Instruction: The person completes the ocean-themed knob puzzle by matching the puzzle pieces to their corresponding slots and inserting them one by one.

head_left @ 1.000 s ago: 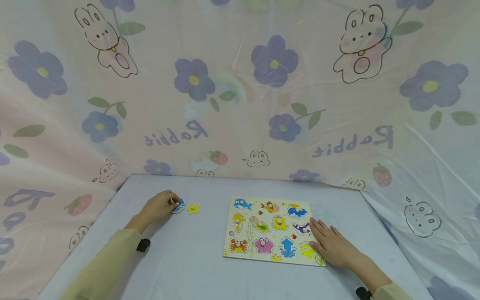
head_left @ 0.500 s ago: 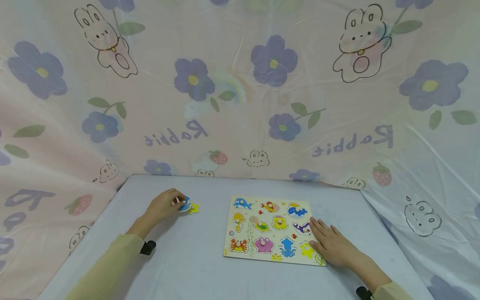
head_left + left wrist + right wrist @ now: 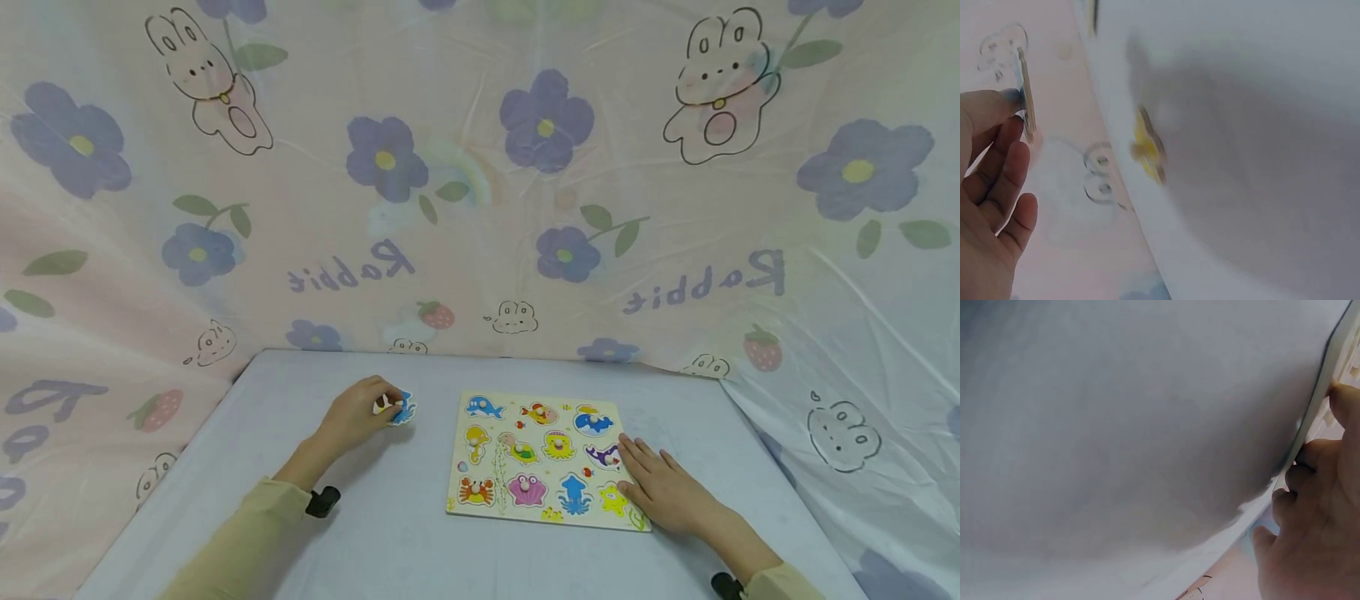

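Note:
My left hand (image 3: 362, 419) pinches a blue squid puzzle piece (image 3: 403, 410) between thumb and fingers, held above the table. The left wrist view shows this squid piece (image 3: 1027, 100) edge-on at the fingertips. A yellow star puzzle piece (image 3: 1149, 147) with a knob lies on the table below; in the head view the hand mostly hides it. My right hand (image 3: 670, 490) rests with straight fingers on the right edge of the sea-animal puzzle board (image 3: 551, 518). In the right wrist view, the thumb and fingers of the right hand (image 3: 1319, 506) touch the board's edge.
The board lies flat right of centre on the white-covered table (image 3: 390, 533), bearing several animal pictures and knobbed pieces. A printed curtain (image 3: 480, 208) hangs behind the table and at both sides. Bare tabletop stretches between the left hand and the board.
My left hand has lifted the squid piece and carried it to the right, passing over the star piece. The right hand and the board have stayed in place.

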### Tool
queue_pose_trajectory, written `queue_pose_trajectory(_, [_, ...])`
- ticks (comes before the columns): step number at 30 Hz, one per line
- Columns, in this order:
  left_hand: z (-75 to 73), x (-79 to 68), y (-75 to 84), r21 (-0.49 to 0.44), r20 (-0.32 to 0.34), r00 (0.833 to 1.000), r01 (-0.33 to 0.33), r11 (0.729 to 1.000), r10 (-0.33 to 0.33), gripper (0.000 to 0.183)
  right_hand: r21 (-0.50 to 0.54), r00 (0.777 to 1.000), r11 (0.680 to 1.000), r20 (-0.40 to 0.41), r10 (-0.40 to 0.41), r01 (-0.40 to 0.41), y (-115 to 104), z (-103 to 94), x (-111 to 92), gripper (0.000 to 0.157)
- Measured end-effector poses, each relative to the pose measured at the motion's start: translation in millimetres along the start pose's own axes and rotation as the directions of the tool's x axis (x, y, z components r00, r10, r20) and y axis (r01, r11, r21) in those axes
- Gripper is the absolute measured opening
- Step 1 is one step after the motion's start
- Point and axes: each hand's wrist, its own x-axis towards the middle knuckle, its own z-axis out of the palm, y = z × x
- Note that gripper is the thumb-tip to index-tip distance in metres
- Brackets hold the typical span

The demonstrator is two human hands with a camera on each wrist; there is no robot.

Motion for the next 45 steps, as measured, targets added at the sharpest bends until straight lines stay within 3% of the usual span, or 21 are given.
queue_pose_trajectory(10, [24.4,3.3,44.5,-0.047,-0.007,1.000,-0.018,0.999,0.018,0.016,0.001,1.000,1.000,0.008,0.006,-0.006,-2,-2.0,0,0.070])
queue_pose_trajectory(18, [43.1,9.9,73.9,-0.110,-0.006,0.997,-0.078,0.991,0.078,0.016,0.005,0.999,1.000,0.029,0.019,-0.019,-3,-2.6,0,0.071])
queue_pose_trajectory(29, [68.6,20.6,116.8,-0.143,0.099,0.986,-0.117,0.983,0.132,0.011,-0.008,0.999,1.000,0.026,0.022,-0.022,0,-1.0,1,0.071])
queue_pose_trajectory(36, [84.8,25.4,140.0,-0.154,0.122,0.975,-0.165,0.974,0.185,0.010,0.000,0.999,1.000,0.032,0.031,-0.031,-2,-2.9,2,0.071])
queue_pose_trajectory(45, [107.1,37.6,167.4,-0.078,0.228,0.945,-0.222,0.972,0.234,0.011,-0.004,0.999,1.000,0.036,0.026,-0.026,-3,-2.2,2,0.072])
